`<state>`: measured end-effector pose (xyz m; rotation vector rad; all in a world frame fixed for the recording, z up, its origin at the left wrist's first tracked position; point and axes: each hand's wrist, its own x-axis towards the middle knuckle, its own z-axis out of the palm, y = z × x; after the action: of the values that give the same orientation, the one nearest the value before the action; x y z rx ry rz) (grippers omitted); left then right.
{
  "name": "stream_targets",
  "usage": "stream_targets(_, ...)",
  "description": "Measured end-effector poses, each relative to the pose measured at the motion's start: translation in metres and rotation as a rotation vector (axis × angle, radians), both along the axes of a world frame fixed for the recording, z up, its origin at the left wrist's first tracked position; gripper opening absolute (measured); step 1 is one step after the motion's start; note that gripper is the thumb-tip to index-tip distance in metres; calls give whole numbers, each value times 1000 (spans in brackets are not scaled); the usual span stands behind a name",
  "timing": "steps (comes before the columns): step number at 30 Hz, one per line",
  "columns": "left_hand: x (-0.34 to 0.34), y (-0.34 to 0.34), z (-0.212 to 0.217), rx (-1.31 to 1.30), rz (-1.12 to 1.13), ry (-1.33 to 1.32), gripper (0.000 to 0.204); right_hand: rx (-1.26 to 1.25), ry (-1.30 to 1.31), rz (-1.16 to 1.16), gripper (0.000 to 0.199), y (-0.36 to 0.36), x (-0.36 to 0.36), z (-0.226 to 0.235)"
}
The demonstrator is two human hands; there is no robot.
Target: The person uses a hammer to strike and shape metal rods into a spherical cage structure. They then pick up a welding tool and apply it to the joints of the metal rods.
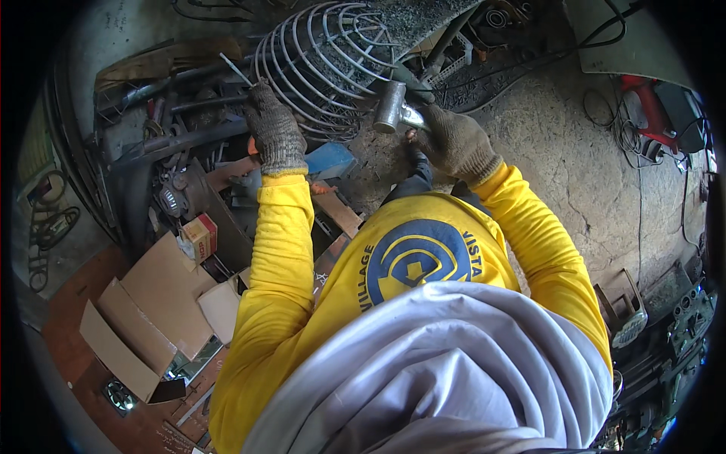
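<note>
One silver metal hammer point(389, 110) fills my clamped right grip point(457, 144); left grip point(274, 130) unclear; grey domed metal cage point(324, 63) seems formed, remainder unknown.

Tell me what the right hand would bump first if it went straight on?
Past the hammer it holds, the right hand would probably meet the metal cage first, though depth is hard to tell.

hammer head point(388, 115): glossy metal | wire cage point(330, 66): smooth metal | carton point(168, 284): matt cardboard
</note>
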<state>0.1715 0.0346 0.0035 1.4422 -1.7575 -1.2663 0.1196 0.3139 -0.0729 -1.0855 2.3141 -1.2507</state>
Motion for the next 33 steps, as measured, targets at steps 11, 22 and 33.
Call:
stream_targets(11, -2, 6, 6, -51, -31, -34, 54, -283, 270, 351, 52, 2, 2, 46)
stream_targets(22, 2, 5, 19, -111, -74, -232, 88, -205, 51, 213, 46, -1, 19, 42)
stream_targets(33, 3, 9, 13, -89, -14, -80, 61, -151, -167, 62, 47, 6, 16, 24)
